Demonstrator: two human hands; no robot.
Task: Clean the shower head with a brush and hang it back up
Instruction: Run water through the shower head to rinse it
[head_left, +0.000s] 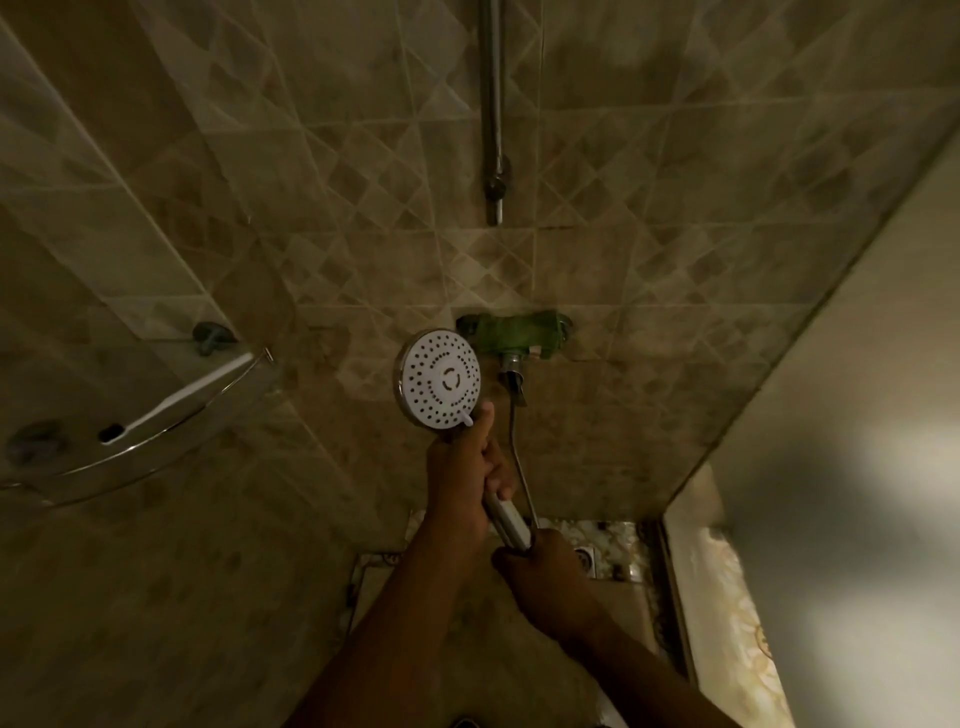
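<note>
The left hand (462, 478) is gripping the handle of the shower head (439, 378), fingers curled round it and the thumb reaching up toward the rim of the face. The head is being held up in front of the tiled wall (311, 208), just left of the mixer (514, 336), with its white, hole-dotted face turned toward the camera; that looks like a way of presenting the nozzles for inspection or scrubbing.

The right hand (540, 566) is closing round the near end of the handle, where the hose (519, 457) joins. Whether it is also holding a brush I cannot tell, as no brush is showing anywhere. Two hands on one handle suggests steadying, or working at the hose joint.

The hose is running from under the mixer down to the handle end, slack enough to let the head be lifted. The rail (491, 104) is rising up the wall above the mixer, and the head is hanging nowhere on it, so the hanging-up step is still to come.

At left a glass corner shelf (156, 415) is sticking out from the wall. Near the right hand a floor drain (584, 558) is showing.

The light is dim, and no brand, label or writing is readable on anything.
</note>
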